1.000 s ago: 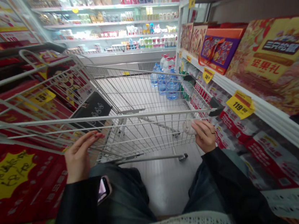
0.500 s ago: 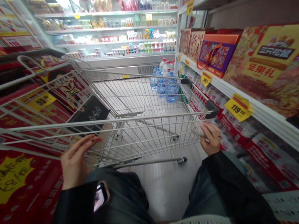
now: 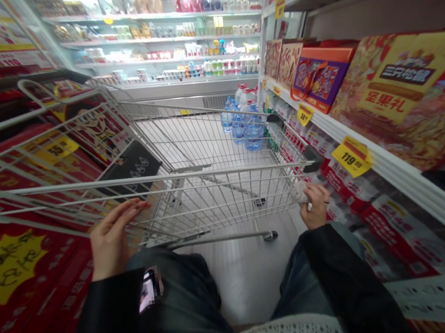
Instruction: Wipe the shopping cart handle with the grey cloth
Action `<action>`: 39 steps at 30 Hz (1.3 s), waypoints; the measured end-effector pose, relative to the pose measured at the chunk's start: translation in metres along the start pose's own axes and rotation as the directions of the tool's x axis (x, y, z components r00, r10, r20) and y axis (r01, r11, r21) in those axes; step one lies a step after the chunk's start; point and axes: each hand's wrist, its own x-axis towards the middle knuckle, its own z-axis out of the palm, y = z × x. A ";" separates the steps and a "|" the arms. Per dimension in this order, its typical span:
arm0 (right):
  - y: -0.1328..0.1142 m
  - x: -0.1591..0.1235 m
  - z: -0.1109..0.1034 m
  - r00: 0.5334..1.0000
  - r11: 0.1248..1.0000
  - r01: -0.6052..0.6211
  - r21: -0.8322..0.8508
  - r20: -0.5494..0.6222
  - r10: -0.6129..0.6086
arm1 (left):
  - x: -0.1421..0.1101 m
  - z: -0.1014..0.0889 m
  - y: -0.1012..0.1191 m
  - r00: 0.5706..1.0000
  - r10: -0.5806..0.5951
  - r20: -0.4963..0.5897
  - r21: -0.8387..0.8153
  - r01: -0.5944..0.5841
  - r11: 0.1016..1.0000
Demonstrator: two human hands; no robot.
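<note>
My left hand is in front of the near side of a metal shopping cart, its fingers stretched out toward the right. I see nothing held in it. My right hand has its fingers closed around a small white bundle, perhaps crumpled paper or tissue, by the cart's near right corner. A phone with a lit screen lies by my left thigh, partly blurred out. A black panel with white line drawings shows through the cart's wires.
Along the right runs a shelf with gift boxes and a yellow price tag. Blue water bottles stand on the floor ahead, before a lit refrigerated display. Red stacked boxes line the left.
The view has shifted slightly, so shelves and cart sit a little higher and farther left. Both hands keep nearly the same place and shape.
</note>
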 end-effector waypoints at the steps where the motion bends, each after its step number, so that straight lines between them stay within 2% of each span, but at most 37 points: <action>1: -0.002 -0.006 0.001 1.000 1.000 -0.014 0.000 0.006 0.014 | 0.000 0.000 0.000 1.000 0.002 0.000 0.009 -0.002 1.000; 5: -0.006 -0.028 0.005 0.996 0.998 -0.065 -0.015 0.066 0.066 | 0.000 0.002 0.002 1.000 0.014 0.008 0.008 -0.014 1.000; 9: -0.008 -0.037 0.009 0.986 0.997 -0.073 -0.034 0.151 0.078 | 0.000 0.002 0.001 1.000 0.007 0.007 -0.011 -0.007 1.000; 16: -0.015 -0.035 0.009 0.990 0.998 -0.067 -0.010 0.122 0.068 | 0.001 0.000 -0.001 1.000 0.019 0.012 0.022 -0.019 1.000; 22: -0.030 -0.041 0.011 0.983 0.999 -0.034 0.022 0.181 0.030 | -0.001 0.002 -0.001 0.999 0.028 0.019 0.008 -0.028 1.000; 27: -0.034 -0.038 0.014 0.990 0.999 -0.024 0.038 0.143 0.018 | -0.001 0.003 -0.001 0.999 0.030 0.021 0.004 -0.030 1.000; 33: -0.046 -0.046 0.019 0.976 0.998 0.013 0.054 0.215 -0.024 | -0.001 0.003 -0.003 0.999 0.021 0.027 0.001 -0.021 1.000; 39: -0.058 -0.042 0.026 0.975 0.996 0.015 0.085 0.220 -0.033 | -0.002 0.003 -0.003 0.999 0.033 0.038 -0.003 -0.033 0.999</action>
